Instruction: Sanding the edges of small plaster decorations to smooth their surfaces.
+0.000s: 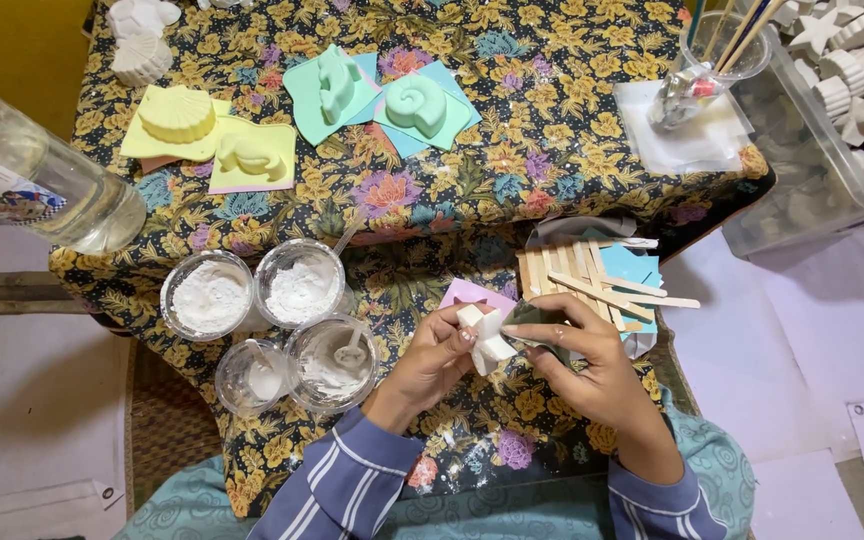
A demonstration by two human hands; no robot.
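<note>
My left hand (430, 360) and my right hand (582, 352) meet over the near edge of the floral-covered table (512, 130). Together they hold a small white star-shaped plaster cast (485, 337). The left fingers pinch its left side. The right fingers press its right side and also grip a dark greenish piece (544, 328) against it. A pink paper square (474, 293) lies just behind the cast. Both sleeves are blue with white stripes.
Several clear cups of white powder (210, 293) stand left of my hands. Wooden sticks (592, 278) lie on blue paper to the right. Yellow (178, 112) and green (418, 102) shell casts rest on coloured papers farther back. A clear bottle (42, 170) is left, a tub of white casts (852, 70) right.
</note>
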